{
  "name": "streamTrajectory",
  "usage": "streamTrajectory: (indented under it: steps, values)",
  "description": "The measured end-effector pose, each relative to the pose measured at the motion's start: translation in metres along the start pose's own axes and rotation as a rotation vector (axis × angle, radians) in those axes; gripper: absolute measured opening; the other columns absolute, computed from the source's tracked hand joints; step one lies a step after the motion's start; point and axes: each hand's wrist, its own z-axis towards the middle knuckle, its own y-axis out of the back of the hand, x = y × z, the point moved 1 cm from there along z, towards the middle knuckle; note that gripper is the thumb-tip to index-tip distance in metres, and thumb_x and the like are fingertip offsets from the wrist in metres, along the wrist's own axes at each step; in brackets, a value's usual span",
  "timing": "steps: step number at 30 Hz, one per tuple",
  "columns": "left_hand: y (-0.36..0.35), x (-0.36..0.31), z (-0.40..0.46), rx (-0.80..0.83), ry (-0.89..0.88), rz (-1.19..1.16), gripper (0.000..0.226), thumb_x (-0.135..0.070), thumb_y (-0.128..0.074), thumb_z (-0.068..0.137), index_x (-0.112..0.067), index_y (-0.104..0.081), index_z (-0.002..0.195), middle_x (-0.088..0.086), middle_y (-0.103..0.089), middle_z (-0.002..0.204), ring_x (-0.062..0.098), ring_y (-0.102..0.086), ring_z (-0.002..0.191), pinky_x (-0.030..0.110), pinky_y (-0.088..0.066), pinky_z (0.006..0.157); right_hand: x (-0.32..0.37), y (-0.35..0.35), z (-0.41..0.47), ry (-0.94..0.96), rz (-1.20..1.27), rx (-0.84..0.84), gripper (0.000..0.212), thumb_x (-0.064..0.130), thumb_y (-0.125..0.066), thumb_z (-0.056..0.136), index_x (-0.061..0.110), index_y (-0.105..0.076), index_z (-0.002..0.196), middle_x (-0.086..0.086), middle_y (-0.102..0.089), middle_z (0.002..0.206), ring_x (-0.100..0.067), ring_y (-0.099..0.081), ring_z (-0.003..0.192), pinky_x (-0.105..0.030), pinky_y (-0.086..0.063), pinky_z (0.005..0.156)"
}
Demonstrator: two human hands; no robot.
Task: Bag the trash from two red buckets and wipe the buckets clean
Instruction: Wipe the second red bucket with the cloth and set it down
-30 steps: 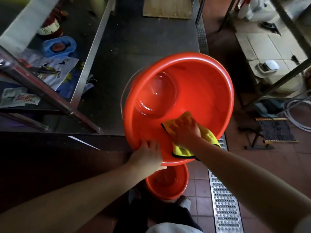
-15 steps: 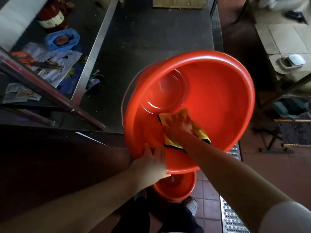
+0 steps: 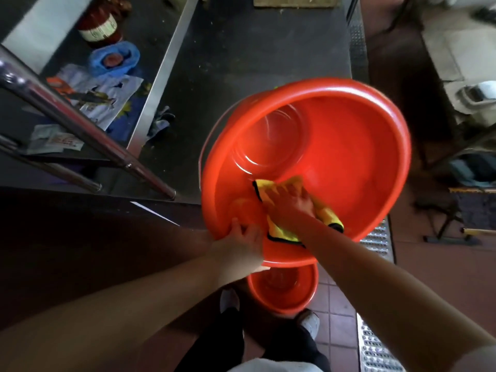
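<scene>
A large red bucket [image 3: 349, 157] is held up in front of me, tilted so its empty inside faces me. My left hand [image 3: 239, 248] grips its near rim from outside, fingers curled over the edge. My right hand [image 3: 292, 205] is inside the bucket and presses a yellow cloth [image 3: 279, 229] with a dark border flat against the near inner wall. A second, smaller-looking red bucket [image 3: 284, 291] stands on the tiled floor below, between my feet, partly hidden by the held one.
A dark steel counter [image 3: 241, 63] lies ahead, with a steel rail [image 3: 80, 124] crossing at left. Left of it lie a blue bowl [image 3: 115, 59], papers and a red jar [image 3: 99, 25]. A metal floor drain grate [image 3: 375, 345] runs at right.
My right hand has slid the yellow cloth leftward and deeper along the inner wall. The bucket has shifted slightly right in view. My left hand keeps its grip on the rim.
</scene>
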Motion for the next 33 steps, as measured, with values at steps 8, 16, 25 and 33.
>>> streamTrajectory:
  steps: [8,16,25,33]
  values:
    - [-0.001,0.004,0.003,0.164,-0.076,-0.090,0.053,-0.054,-0.041,0.095,-0.011,-0.069,0.103,0.025,-0.057,0.119,0.038,-0.052,0.116,0.064,-0.047,0.089,0.001,0.011,-0.121,0.037,-0.024,-0.001,0.059,0.058,-0.026,0.101,0.039,-0.020,0.156,0.008,-0.019,0.164,-0.023,-0.014,0.152,-0.049,-0.016,0.119]
    - [0.007,0.003,0.003,0.114,-0.052,-0.099,0.056,-0.061,-0.049,0.089,-0.009,-0.070,0.088,0.023,-0.065,0.103,0.038,-0.060,0.099,0.055,-0.053,0.078,0.001,0.022,-0.092,0.060,-0.094,0.087,0.061,0.052,-0.018,0.104,0.034,-0.004,0.160,0.005,-0.003,0.168,-0.023,0.000,0.155,-0.054,-0.007,0.120]
    - [-0.016,-0.013,0.004,-0.058,0.001,-0.020,0.044,-0.042,-0.043,0.083,-0.014,-0.076,0.082,0.011,-0.070,0.085,0.029,-0.065,0.080,0.050,-0.057,0.070,0.003,-0.004,0.012,0.003,-0.030,0.029,0.056,0.049,-0.024,0.103,0.035,-0.021,0.157,0.003,-0.023,0.162,-0.025,-0.017,0.151,-0.053,-0.012,0.119]
    - [-0.025,-0.005,0.000,-0.048,-0.064,0.052,0.036,-0.047,-0.067,0.078,-0.012,-0.076,0.082,0.015,-0.067,0.086,0.032,-0.062,0.077,0.051,-0.056,0.070,0.003,-0.009,0.053,-0.009,0.009,0.017,0.052,0.051,-0.025,0.103,0.039,-0.025,0.153,0.006,-0.024,0.162,-0.021,-0.017,0.151,-0.051,-0.014,0.119]
